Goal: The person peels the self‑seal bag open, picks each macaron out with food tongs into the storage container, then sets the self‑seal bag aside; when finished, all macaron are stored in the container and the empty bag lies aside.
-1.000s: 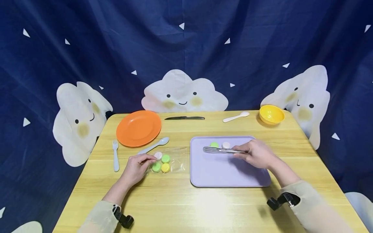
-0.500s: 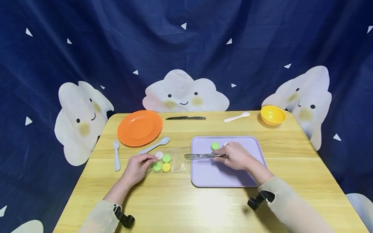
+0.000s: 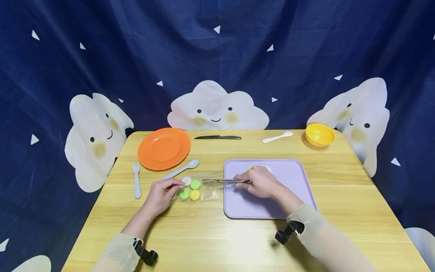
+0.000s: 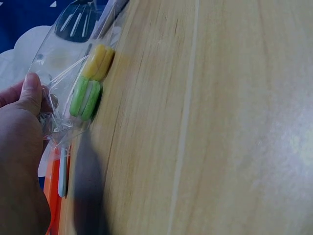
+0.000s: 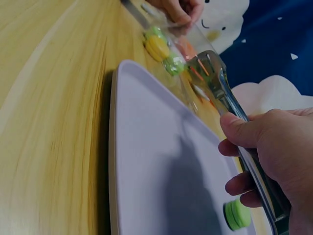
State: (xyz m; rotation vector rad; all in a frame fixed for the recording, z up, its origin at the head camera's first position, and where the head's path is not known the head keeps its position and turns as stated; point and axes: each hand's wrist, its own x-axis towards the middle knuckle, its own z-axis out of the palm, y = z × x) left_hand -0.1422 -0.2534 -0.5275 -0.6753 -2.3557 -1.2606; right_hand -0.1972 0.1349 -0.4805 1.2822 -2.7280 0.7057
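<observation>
Clear, thin and likely slippery, the plastic bag (image 3: 197, 187) of small macaron-like discs (image 3: 195, 184) lies on the table (image 3: 210, 241) left of the purple tray (image 3: 299, 181), its edge pinched by the left hand (image 3: 162, 194), while the right hand (image 3: 259, 182) clamps metal tongs (image 3: 219, 181), best closed gently round one light disc.

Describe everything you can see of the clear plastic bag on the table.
The clear plastic bag is thin, crinkled and see-through, lying flat on the wooden table just left of the purple tray. Inside are four macarons: white, two green, one yellow. The left hand pinches its left end; metal tongs reach its right end.
</observation>
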